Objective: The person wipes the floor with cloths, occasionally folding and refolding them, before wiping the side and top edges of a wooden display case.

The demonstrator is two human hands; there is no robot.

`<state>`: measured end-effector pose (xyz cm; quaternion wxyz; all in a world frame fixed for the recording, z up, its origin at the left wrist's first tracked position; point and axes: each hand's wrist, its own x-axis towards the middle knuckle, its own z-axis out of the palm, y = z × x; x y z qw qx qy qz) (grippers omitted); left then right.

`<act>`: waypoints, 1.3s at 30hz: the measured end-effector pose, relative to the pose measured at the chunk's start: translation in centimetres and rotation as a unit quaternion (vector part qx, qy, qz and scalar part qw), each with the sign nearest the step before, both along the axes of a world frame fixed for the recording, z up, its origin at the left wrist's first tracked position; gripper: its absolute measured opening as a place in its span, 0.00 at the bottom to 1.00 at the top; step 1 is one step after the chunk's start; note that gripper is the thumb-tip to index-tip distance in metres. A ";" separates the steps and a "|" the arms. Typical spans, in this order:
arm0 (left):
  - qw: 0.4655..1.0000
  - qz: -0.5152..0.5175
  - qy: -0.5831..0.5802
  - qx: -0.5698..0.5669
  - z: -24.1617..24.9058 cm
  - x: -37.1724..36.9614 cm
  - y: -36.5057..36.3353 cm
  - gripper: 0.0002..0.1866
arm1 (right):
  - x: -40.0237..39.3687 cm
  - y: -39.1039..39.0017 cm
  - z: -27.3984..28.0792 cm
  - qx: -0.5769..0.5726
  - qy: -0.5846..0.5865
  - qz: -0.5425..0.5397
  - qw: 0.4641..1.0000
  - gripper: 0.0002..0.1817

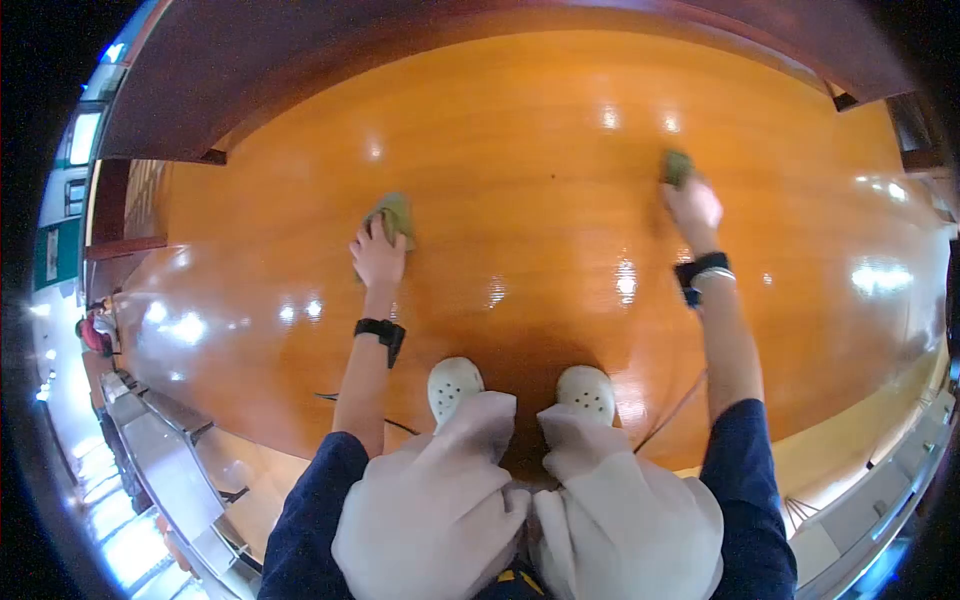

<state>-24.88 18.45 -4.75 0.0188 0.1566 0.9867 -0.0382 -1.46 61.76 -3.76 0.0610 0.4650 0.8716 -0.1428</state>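
I crouch on a glossy orange wooden surface (540, 180), my knees and white perforated shoes (455, 385) at the bottom of the view. My left hand (377, 255) presses a green cloth (395, 215) flat onto the wood, fingers over its near edge. Farther out on the right, my right hand (692, 208) grips a second, bunched green cloth (677, 166) against the surface. Both wrists wear black bands, the right one with a silver bracelet.
A dark wooden beam (300, 70) runs along the far edge of the surface. A thin black cable (330, 398) lies by my left elbow. Metal railings (170, 450) and a lower floor show at the left and bottom right.
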 end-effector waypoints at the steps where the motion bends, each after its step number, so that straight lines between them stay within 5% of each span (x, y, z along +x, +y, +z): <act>1: 0.999 0.020 -0.025 -0.005 0.2 0.5 0.5 0.31 | 1.9 0.6 0.1 0.038 0.035 -0.050 0.997 0.26; 4: 0.996 -0.009 -0.093 0.013 0.8 3.3 2.2 0.33 | 5.8 2.2 -1.2 0.047 -0.021 -0.129 0.990 0.27; 11: 0.936 -0.304 -0.175 0.041 3.5 13.6 5.4 0.34 | 6.1 1.4 -1.9 0.049 -0.003 -0.182 0.982 0.28; 18: 0.995 -0.051 -0.084 -0.007 2.4 3.1 -2.7 0.34 | 6.5 1.3 -2.1 0.065 -0.009 -0.164 0.984 0.26; 26: 0.979 0.180 -0.095 0.031 0.6 -6.6 -8.6 0.33 | 6.3 0.7 -1.3 0.101 0.004 -0.171 0.980 0.27; 27: 0.978 0.183 -0.097 0.030 0.1 -5.7 -8.6 0.33 | 6.2 0.6 -1.1 0.094 0.009 -0.173 0.980 0.27; 33: 0.970 -0.177 -0.138 0.092 2.2 8.7 -3.5 0.32 | 7.2 1.9 -3.2 0.086 0.026 -0.152 0.984 0.27; 36: 0.941 -0.225 -0.227 0.110 4.3 11.9 -2.8 0.33 | 7.4 1.9 -2.9 0.102 0.029 -0.168 0.980 0.28; 39: 0.974 -0.144 -0.153 0.081 2.8 9.4 -6.2 0.33 | 7.3 1.6 -2.8 0.088 0.045 -0.149 0.984 0.29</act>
